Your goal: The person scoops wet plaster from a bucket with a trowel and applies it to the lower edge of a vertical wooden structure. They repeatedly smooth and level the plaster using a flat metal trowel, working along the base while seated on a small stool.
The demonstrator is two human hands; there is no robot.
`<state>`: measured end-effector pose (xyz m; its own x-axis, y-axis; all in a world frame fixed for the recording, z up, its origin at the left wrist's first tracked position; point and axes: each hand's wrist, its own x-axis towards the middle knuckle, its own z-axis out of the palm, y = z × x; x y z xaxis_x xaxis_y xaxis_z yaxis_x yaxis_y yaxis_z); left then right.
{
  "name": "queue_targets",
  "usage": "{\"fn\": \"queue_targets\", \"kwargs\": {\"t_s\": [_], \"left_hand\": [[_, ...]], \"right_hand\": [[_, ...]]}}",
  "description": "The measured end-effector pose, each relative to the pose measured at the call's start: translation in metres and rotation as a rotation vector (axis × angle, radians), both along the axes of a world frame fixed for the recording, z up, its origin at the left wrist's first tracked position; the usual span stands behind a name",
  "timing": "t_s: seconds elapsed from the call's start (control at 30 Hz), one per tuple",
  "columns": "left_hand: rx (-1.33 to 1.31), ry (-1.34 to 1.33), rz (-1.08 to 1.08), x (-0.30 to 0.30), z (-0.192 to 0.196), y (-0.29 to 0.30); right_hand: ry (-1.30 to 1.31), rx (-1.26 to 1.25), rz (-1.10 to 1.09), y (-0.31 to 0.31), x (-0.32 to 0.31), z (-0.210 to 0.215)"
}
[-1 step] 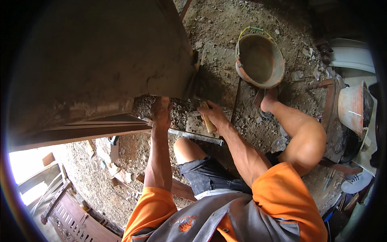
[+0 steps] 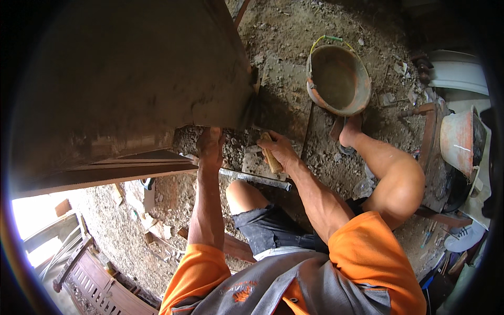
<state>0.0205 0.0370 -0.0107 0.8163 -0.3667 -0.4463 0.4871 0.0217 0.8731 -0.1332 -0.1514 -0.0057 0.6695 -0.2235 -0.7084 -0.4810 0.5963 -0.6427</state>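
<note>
Rubble-strewn dirt floor [image 2: 294,47], big concrete slab [image 2: 131,79] overhead at left. Wooden-handled tool [image 2: 271,157] sits at slab's lower edge, right hand [image 2: 281,152] clenched round handle, blade end hidden under slab. Left hand [image 2: 210,147] flat against gravelly mortar [image 2: 233,144], fingers spread, grasping nothing. Judged step: working mortar along underside; next move calls for steady push along joint. Both arms extended forward, person squatting. Orange bucket [image 2: 338,79] near right foot [image 2: 350,134].

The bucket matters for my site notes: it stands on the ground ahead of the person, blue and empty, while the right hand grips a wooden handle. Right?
Not quite: the bucket is orange, not blue, as the head view shows. It does stand ahead, empty, and the right hand grips the wooden handle.
</note>
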Motion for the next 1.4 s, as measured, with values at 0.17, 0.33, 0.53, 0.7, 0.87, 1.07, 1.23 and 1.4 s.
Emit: {"fn": "queue_targets", "kwargs": {"t_s": [0.17,0.33,0.53,0.7,0.87,1.07,1.23,1.4], "left_hand": [[-0.041,-0.011,-0.008,0.000,-0.003,0.000],[-0.049,-0.007,-0.010,0.000,-0.006,0.000],[-0.051,0.010,0.059,-0.001,-0.009,0.000],[-0.102,0.003,0.040,0.001,-0.014,0.001],[-0.014,0.042,0.070,0.002,-0.010,0.000],[-0.051,-0.017,0.020,-0.001,0.002,-0.004],[-0.042,0.005,0.001,-0.002,0.007,-0.004],[-0.020,0.016,0.012,-0.003,0.007,-0.006]], "right_hand": [[-0.084,-0.077,0.066,-0.013,-0.002,0.017],[-0.140,-0.161,0.131,-0.019,-0.008,0.048],[-0.197,-0.219,0.189,-0.030,-0.011,0.086],[-0.249,-0.201,0.184,-0.023,-0.018,0.108],[-0.430,-0.127,-0.014,0.016,-0.041,0.099],[-0.154,-0.090,-0.105,0.051,-0.029,0.043],[-0.242,-0.099,-0.079,0.044,-0.015,0.044],[-0.354,-0.094,-0.073,0.035,-0.019,0.085]]}}
